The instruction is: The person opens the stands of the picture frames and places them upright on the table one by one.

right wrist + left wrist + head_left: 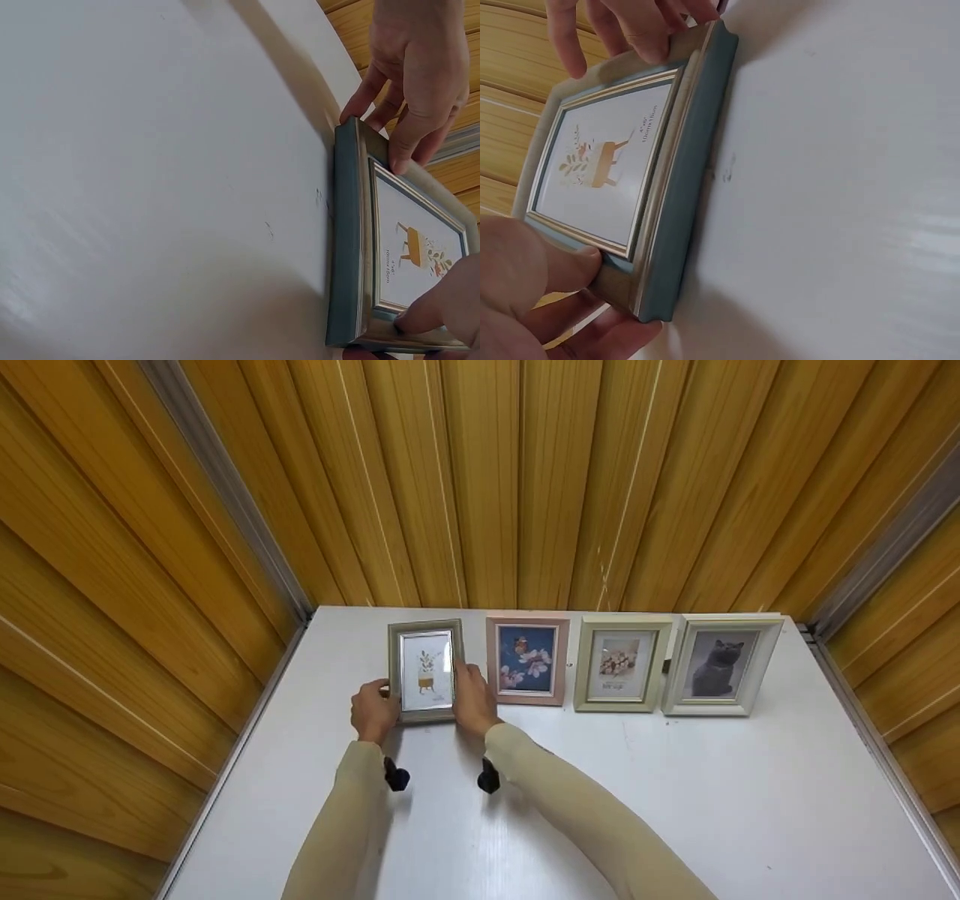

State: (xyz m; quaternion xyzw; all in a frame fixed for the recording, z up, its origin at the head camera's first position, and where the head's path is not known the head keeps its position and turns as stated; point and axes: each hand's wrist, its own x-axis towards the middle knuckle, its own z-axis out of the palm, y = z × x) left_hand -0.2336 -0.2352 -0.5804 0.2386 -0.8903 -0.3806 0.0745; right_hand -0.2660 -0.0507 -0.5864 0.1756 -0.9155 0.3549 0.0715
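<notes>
A grey-green picture frame point(425, 721) with a potted-plant print stands at the left end of a row of frames, between both hands. My left hand point(374, 712) grips its left side, thumb on the front face and fingers behind, as the left wrist view shows. On the opposite side my right hand point(474, 701) holds the frame's edge, its thumb also on the front. In the wrist views the frame's bluish bottom edge point(346, 247) is right at the white tabletop. Close to the right hand is a pink picture frame point(526, 699) with a butterfly-and-blossom print.
Further right stand a pale green picture frame point(613, 706) with a flower print and a white picture frame point(705, 709) with a grey cat photo. All are on a white table point(675, 810) against a wooden slatted wall point(480, 495). Metal rails edge the sides.
</notes>
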